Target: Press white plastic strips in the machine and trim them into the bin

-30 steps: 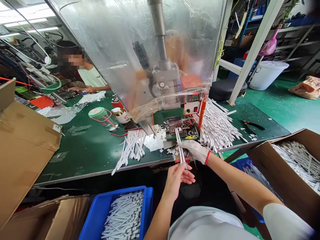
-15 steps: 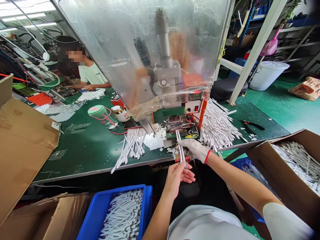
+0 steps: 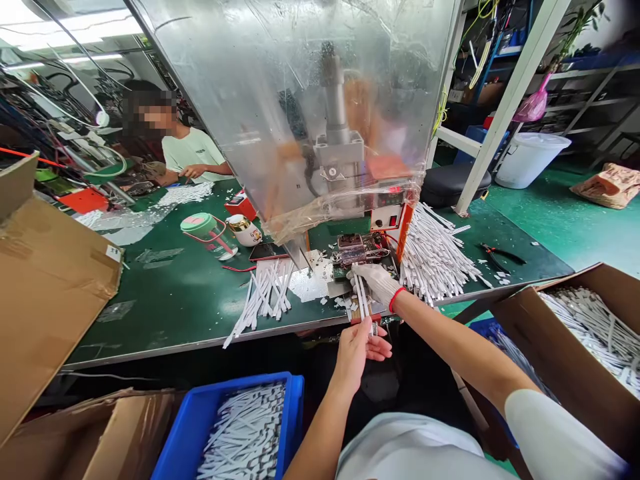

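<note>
Two white flat strips [image 3: 362,300], which look like short cables, lie side by side and point at a small metal fixture [image 3: 351,253] under the press. My bare left hand [image 3: 356,347] pinches their near ends just off the table edge, the outer fingers loosely curled. My right hand [image 3: 376,281], in a white glove with a red cuff, closes around their far ends right in front of the fixture. Its fingertips are partly hidden. Left of the fixture lies a loose bunch of white strips [image 3: 265,290]; a bigger pile of white strips [image 3: 433,257] lies to the right.
A cloudy plastic shield [image 3: 240,80] hangs before the press. Pliers [image 3: 503,253], a cup [image 3: 244,230] and a lidded jar [image 3: 207,235] stand or lie on the table. Below are a blue bin [image 3: 295,413] and cartons [image 3: 520,327]. A co-worker [image 3: 193,150] sits at the far left.
My right hand has slid forward along the strips, from their middle to their far ends by the fixture. My left hand keeps its pinch in nearly the same place. The view has shifted slightly.
</note>
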### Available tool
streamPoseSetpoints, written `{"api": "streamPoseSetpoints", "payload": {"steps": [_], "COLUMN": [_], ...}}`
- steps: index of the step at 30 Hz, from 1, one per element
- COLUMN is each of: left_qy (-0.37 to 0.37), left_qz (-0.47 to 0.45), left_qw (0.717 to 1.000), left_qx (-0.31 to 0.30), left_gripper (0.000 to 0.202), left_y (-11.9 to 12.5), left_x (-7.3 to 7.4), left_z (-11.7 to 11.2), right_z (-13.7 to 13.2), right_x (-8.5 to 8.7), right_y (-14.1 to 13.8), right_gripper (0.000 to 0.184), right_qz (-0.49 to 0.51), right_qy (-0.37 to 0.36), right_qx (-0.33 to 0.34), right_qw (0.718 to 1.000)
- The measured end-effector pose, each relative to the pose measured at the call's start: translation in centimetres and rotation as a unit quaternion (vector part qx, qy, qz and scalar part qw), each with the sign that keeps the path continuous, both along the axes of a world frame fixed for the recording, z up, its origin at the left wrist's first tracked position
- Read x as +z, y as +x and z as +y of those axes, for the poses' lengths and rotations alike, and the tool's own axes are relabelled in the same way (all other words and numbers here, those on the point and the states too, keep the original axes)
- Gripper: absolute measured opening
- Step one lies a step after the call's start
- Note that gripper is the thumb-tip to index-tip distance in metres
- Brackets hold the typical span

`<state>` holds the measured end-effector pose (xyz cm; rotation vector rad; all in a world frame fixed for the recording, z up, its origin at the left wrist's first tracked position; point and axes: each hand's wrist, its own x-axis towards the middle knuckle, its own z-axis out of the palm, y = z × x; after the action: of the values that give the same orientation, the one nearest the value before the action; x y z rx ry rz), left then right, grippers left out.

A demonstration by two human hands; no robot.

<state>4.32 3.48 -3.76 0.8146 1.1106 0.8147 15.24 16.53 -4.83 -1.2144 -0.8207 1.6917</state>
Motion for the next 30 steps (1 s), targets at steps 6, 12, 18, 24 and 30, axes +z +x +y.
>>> {"api": "streamPoseSetpoints", "payload": {"steps": [6,12,18,24,30], "left_qy": [0.01,0.017,0.02,0.041,0.069], "left_qz": [-0.002,-0.001,0.0,0.003,0.083], "left_qw": [1.0,1.0,1.0,0.999,0.992], "left_qx": [0.008,0.013,0.014,0.02,-0.07], "left_gripper": [0.069,0.067,0.064,0.06,0.056], "left_y": [0.0,0.0,0.1,0.0,-2.4], "left_x": [-0.3,-0.3,-0.7,-0.8,-1.7], "left_z": [-0.1,-0.1,0.1,-0.6,-4.3], "right_z": [-0.3,-0.3,-0.1,-0.9,-4.5], "right_x": [0.7,0.7,-0.5,-0.2,1.1], "right_y": [-0.1,-0.1,-0.2,-0.2,1.7], "right_gripper": [0.024,0.024,0.029,0.028,0.032], "right_qz": [0.002,0.022,0.018,0.027,0.09], "right_qy": [-0.016,-0.016,0.005,0.017,0.049], "right_qx": [0.001,-0.001,-0.004,-0.007,-0.004], "right_qw": [1.0,1.0,1.0,0.999,0.995]}}
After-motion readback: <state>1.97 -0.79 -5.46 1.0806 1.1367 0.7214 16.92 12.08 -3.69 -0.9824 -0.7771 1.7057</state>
